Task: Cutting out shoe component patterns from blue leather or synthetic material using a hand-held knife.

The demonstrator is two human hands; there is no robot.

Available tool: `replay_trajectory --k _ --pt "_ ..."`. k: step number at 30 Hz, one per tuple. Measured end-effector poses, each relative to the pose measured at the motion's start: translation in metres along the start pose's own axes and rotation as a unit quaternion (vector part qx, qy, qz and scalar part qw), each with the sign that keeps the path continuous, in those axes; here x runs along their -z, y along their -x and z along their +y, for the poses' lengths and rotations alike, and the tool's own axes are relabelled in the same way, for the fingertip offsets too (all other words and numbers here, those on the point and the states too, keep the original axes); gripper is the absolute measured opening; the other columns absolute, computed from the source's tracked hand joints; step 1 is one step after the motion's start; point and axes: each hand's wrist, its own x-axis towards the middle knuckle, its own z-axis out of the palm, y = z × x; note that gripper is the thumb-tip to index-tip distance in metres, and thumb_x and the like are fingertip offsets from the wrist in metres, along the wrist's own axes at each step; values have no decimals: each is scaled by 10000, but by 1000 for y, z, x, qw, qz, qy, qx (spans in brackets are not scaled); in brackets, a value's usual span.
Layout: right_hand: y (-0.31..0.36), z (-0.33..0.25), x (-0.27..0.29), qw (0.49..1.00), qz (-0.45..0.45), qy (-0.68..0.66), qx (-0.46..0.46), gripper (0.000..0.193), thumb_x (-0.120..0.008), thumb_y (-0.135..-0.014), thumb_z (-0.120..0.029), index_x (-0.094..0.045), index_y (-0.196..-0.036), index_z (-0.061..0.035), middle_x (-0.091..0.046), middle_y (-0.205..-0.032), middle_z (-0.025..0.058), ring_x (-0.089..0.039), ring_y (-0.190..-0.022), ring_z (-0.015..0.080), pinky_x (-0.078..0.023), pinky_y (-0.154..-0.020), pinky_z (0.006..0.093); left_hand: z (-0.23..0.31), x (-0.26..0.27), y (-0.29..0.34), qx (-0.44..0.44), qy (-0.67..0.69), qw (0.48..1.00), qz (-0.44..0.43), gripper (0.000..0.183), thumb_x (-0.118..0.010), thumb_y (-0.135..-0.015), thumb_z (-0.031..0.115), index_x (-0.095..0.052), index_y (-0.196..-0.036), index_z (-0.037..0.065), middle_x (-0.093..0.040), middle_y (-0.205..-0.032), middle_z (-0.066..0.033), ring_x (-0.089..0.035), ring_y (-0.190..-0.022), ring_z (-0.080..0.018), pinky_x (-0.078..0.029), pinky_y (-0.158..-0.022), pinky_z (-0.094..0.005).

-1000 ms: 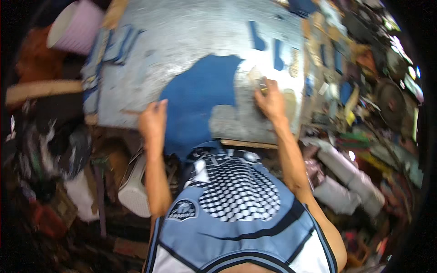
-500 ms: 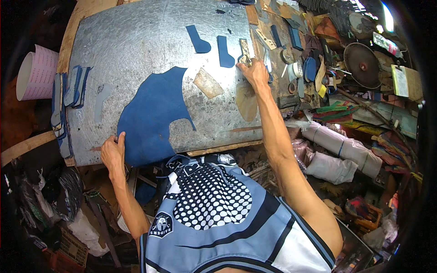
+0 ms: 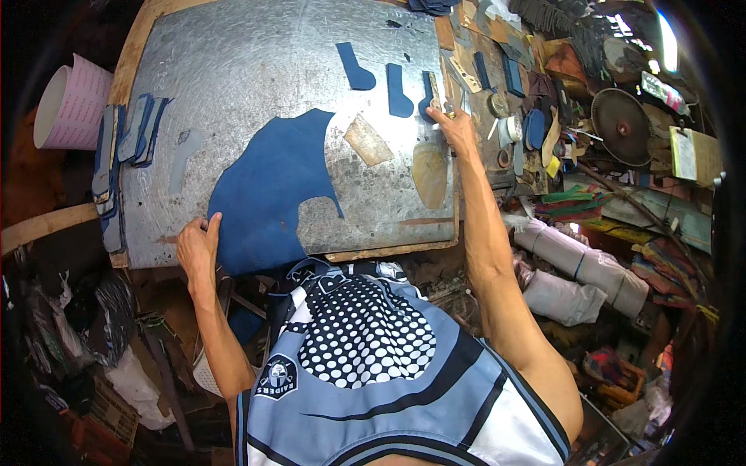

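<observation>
Head view: we're looking straight down at our own two arms over a metal-topped bench (image 3: 256, 54).
Left hand: our left hand (image 3: 197, 247) sits at the near left edge of the blue sheet (image 3: 268, 194), fingers pinched on that edge, thumb up on the blue.
Right hand: our right hand (image 3: 454, 128) is stretched out to the far right side of the bench, closed around a small tool (image 3: 435, 95); can't really make out what kind.
Blue sheet: lies flat on the metal, a big curvy piece with a bite cut out of its right side, near end hanging over the bench edge toward us.
Cut pieces: two small blue cutouts (image 3: 355, 68) lie further up, just left of our right hand.
Patterns: a tan pattern (image 3: 367, 140) and a brownish sole shape (image 3: 430, 172) sit right of the sheet.
Left edge: a stack of blue strips (image 3: 132, 136), and a pink bucket (image 3: 66, 105) off the bench.
Right side: cluttered shelf, rolls of material (image 3: 583, 268).
</observation>
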Motion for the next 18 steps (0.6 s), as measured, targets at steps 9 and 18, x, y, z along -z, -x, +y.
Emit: replay_trajectory --k 9,18 --pt "-1 3 -28 991 -10 126 32 678 -750 -774 -522 -658 -1205 -7 -622 -1240 261 -592 -1167 399 -466 -966 460 -2 2 8 -3 53 999 13 463 -666 -877 469 -689 -801 13 -680 -796 -225 -647 -766 -441 -491 -680 -508" --pt "75 -25 -40 986 -17 39 161 506 -696 -904 -342 -622 -1246 23 -721 -953 163 -673 -801 228 -528 -737 351 -14 -5 -42 -89 108 972 188 367 -693 -882 299 -688 -1074 -14 -663 -1062 -233 -631 -968 -405 -498 -822 -463"
